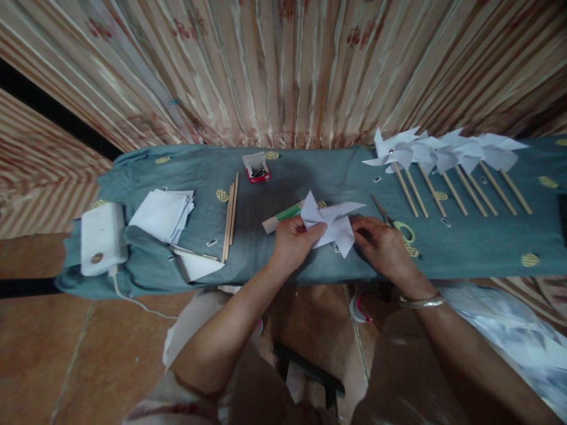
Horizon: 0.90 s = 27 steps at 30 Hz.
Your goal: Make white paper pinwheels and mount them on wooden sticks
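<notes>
A white folded paper pinwheel (333, 222) lies at the middle of the teal-covered bench (478, 248). My left hand (295, 241) is closed on its left side, fingers pinching the paper. My right hand (384, 245) rests by its right edge with fingers curled; whether it grips the paper is hidden. A green and white glue tube (282, 216) lies just behind the pinwheel. Scissors with green handles (396, 223) lie just beyond my right hand.
Several finished pinwheels on wooden sticks (447, 159) lie at the back right. Bare sticks (230, 213), a stack of white paper squares (163, 215), a small red box of pins (257, 167) and a white device (101, 237) sit to the left. A striped curtain hangs behind.
</notes>
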Tool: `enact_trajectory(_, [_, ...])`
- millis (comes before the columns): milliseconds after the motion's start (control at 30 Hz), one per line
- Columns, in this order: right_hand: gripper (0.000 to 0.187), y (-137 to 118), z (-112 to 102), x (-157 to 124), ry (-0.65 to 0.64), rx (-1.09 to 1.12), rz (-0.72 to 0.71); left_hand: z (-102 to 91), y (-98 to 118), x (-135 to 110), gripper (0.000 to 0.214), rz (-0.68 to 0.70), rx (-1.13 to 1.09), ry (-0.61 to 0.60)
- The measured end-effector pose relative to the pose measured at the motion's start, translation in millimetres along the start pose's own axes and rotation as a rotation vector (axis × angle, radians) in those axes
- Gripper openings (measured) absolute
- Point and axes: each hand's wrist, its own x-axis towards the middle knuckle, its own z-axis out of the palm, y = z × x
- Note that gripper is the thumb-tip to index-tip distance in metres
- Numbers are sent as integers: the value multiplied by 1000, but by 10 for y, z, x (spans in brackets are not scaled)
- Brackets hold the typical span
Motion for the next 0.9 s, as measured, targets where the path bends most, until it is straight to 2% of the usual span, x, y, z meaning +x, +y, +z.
enact_trajectory(300, [16, -24, -18, -39, -34, -44, -23, -35, 52, -9, 15, -24, -7, 21])
enact_trajectory(567, [17, 1, -58, -35, 21, -44, 26, 1, 52, -6, 16, 6, 31, 42])
enact_trajectory(733, [9, 2, -179, -3, 86, 168, 141, 51, 51, -15, 16, 6, 41, 36])
enact_trajectory(900, [5, -268, -384, 13, 260, 470, 214, 111, 65, -7, 16, 1, 5, 39])
